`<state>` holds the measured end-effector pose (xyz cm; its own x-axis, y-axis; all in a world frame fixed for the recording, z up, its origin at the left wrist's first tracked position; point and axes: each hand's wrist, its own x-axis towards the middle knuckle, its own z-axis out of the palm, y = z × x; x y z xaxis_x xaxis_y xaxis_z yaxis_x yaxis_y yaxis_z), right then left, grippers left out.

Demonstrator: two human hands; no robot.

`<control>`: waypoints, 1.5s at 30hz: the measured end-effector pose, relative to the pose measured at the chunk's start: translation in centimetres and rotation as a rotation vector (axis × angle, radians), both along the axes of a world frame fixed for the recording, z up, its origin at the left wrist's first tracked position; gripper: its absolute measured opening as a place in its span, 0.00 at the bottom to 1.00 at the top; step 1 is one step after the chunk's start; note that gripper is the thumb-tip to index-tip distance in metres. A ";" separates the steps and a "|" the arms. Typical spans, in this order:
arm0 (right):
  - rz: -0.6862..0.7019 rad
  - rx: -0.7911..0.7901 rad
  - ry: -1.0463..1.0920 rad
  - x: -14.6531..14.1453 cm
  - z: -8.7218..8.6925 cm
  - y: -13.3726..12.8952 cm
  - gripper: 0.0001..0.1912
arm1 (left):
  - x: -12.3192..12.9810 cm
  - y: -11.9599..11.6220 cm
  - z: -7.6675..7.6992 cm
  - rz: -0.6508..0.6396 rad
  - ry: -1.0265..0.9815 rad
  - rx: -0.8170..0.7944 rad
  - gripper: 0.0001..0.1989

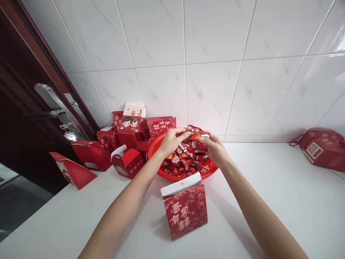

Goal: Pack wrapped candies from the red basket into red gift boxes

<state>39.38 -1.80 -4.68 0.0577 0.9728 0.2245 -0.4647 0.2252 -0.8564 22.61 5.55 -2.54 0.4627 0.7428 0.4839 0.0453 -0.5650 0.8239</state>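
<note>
A round red basket (153, 147) full of red-wrapped candies (185, 162) stands on the white table near the wall. Above its right half, my right hand (215, 147) pinches several wrapped candies between thumb and fingers. My left hand (174, 140) reaches in from the other side, its thumb and fingertips closed on a dark red wrapped candy beside them. In front of the basket stands a red box (185, 212) with white characters, its white-lined top flap raised.
Several red boxes (129, 167) crowd the table left of the basket. At the far right lie dark red boxes (323, 149) with a cord. A tiled wall (210, 90) rises behind, and a dark door (24, 90) with a handle is at the left.
</note>
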 end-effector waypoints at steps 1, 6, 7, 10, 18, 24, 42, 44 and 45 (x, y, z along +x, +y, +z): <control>0.023 0.018 -0.036 0.0 0.3 -0.3 0.18 | -0.5 -0.5 0.2 0.010 0.029 0.019 0.19; 0.134 0.081 -0.177 -0.7 1.7 -2.1 0.20 | -2.3 -3.3 0.7 0.040 -0.017 -0.030 0.16; 0.145 0.091 -0.195 -1.0 1.8 -2.4 0.21 | -2.5 -3.9 0.8 0.059 -0.081 -0.083 0.16; 0.125 0.146 -0.232 -2.1 2.3 -3.6 0.21 | -2.8 -5.5 0.8 0.087 -0.279 -0.255 0.16; 0.021 0.253 -0.269 -3.4 4.0 -6.2 0.18 | -4.1 -8.6 2.0 0.074 -0.346 -0.251 0.20; -0.024 0.213 -0.333 -0.9 5.6 -7.8 0.20 | -7.4 -10.7 3.6 0.059 0.099 -0.013 0.10; 0.477 0.225 -0.521 2.9 4.2 -6.0 0.16 | -7.9 -14.0 4.7 -0.130 0.923 0.094 0.20; 0.498 0.215 -0.538 3.1 4.0 -5.8 0.16 | -7.7 -14.0 4.5 -0.166 0.929 0.072 0.19; 0.508 0.220 -0.540 3.2 4.0 -5.8 0.16 | -7.6 -13.9 4.5 -0.186 0.933 0.063 0.19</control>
